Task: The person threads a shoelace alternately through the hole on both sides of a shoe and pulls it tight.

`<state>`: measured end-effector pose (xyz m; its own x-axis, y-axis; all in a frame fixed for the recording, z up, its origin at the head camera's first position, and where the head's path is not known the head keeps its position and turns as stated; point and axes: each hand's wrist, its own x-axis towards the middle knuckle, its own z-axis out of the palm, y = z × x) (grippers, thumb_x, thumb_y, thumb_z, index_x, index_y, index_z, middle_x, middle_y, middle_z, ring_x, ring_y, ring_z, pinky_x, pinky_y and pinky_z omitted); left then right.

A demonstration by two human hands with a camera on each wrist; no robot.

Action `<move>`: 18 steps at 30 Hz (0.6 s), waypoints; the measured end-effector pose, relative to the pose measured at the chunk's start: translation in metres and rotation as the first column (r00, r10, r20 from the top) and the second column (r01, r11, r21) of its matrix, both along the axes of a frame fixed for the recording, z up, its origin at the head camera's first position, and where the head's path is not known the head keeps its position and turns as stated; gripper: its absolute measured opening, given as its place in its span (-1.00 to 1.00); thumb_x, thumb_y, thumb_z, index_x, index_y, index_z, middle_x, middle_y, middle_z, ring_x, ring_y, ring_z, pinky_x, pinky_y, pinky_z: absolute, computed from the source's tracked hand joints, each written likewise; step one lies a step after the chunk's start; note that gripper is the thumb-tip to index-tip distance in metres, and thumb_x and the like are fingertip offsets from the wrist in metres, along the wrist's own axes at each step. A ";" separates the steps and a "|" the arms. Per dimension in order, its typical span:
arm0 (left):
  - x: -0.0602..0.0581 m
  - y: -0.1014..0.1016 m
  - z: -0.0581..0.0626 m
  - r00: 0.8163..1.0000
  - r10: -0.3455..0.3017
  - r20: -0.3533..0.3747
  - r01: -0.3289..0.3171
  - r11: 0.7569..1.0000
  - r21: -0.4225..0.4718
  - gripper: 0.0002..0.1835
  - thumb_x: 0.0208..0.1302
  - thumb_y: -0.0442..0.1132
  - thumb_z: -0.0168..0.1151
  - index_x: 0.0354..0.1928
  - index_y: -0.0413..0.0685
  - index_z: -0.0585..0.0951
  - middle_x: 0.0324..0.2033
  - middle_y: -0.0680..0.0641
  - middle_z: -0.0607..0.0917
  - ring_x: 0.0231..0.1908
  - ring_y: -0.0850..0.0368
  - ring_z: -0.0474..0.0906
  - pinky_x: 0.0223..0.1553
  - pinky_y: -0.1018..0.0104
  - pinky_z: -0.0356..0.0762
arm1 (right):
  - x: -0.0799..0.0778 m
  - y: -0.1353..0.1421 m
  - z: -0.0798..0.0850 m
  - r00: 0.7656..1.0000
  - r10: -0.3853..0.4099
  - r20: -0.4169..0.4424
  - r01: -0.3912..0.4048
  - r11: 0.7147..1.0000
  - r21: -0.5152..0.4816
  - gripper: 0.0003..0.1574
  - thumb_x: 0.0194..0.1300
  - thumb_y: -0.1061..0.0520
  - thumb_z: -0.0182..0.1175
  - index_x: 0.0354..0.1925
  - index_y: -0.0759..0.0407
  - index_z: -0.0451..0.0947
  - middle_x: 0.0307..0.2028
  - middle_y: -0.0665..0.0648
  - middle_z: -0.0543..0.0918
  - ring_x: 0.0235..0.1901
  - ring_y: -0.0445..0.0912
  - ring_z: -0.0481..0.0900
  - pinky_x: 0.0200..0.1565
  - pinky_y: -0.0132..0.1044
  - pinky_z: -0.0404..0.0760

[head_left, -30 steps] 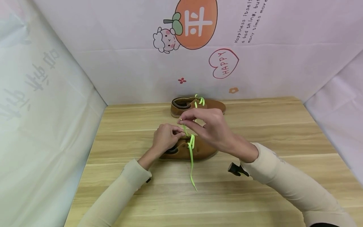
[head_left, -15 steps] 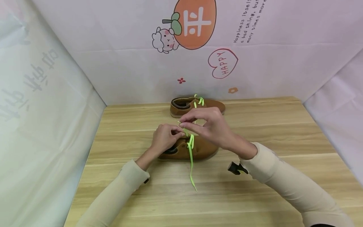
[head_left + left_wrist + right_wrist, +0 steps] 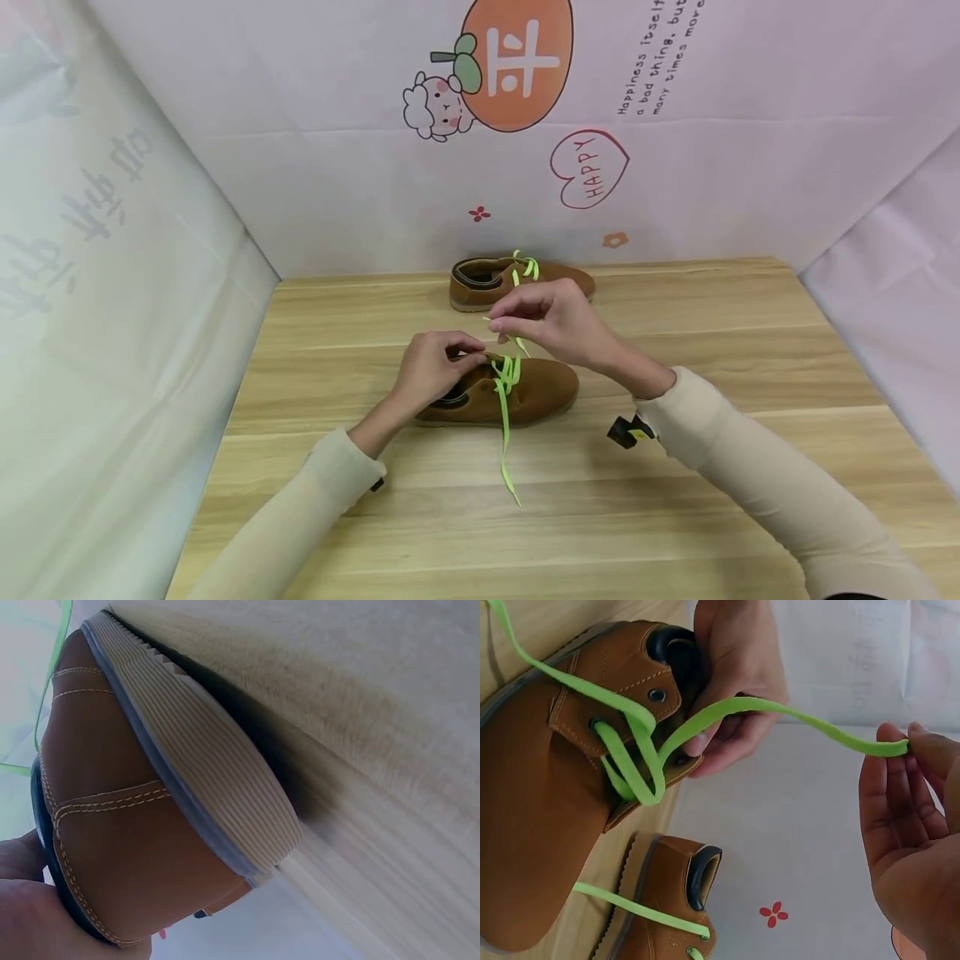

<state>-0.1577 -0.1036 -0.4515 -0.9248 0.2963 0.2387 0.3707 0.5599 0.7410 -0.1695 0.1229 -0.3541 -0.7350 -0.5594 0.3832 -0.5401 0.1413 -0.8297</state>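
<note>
A brown leather shoe with neon green lacing lies on the table, toe to the right. My left hand pinches the far eyelet flap by its edge, as the right wrist view shows with the thumb beside an eyelet. Above the shoe, my right hand pinches one end of the shoelace between thumb and fingertips. That strand arches from the flap over to the fingers. The lace's other length trails over the near side onto the wood. The left wrist view shows the heel and ribbed sole.
A second brown shoe with green laces stands behind, close to the printed back cloth. White cloth walls enclose the wooden table left and right. A small black device hangs under the right cuff.
My right hand has moved slightly right, still pinching the lace end. The lace strands at the eyelets now show looser loops. The left hand stays at the flap, with its wrist shifted slightly left.
</note>
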 end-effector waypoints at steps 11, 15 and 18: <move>0.012 -0.003 0.002 0.991 0.023 -0.131 -0.016 0.998 0.057 -0.88 0.33 -0.35 0.48 -0.12 -0.09 0.84 -0.18 0.01 0.86 -0.07 0.11 0.78 0.00 0.20 0.73 | -0.008 0.015 -0.014 0.991 -0.090 0.100 0.075 0.987 0.145 -0.90 0.36 0.37 0.41 -0.16 0.29 0.80 -0.36 0.14 0.81 -0.44 -0.15 0.70 -0.41 -0.41 0.62; 0.018 -0.004 0.002 0.975 0.011 -0.223 -0.009 1.000 0.011 -0.91 0.30 -0.32 0.52 -0.17 -0.06 0.84 -0.22 0.03 0.86 -0.11 0.09 0.75 0.01 0.13 0.68 | -0.009 0.020 -0.021 0.989 -0.098 0.113 0.071 0.973 0.221 -0.88 0.36 0.35 0.41 -0.14 0.27 0.81 -0.33 0.16 0.82 -0.43 -0.17 0.67 -0.41 -0.44 0.58; 0.024 -0.005 0.002 0.966 -0.013 -0.257 0.006 1.000 -0.028 -0.93 0.30 -0.31 0.52 -0.21 -0.05 0.84 -0.25 0.03 0.85 -0.15 0.09 0.74 -0.02 0.13 0.68 | -0.008 0.022 -0.024 0.988 -0.102 0.117 0.069 0.964 0.258 -0.87 0.34 0.35 0.43 -0.13 0.26 0.82 -0.28 0.18 0.84 -0.42 -0.19 0.66 -0.38 -0.45 0.60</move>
<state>-0.1340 -0.1086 -0.4493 -0.8303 0.3142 0.4603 0.5523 0.5739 0.6047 -0.1779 0.1451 -0.3784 -0.8181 -0.5585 0.1372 -0.4082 0.3958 -0.8227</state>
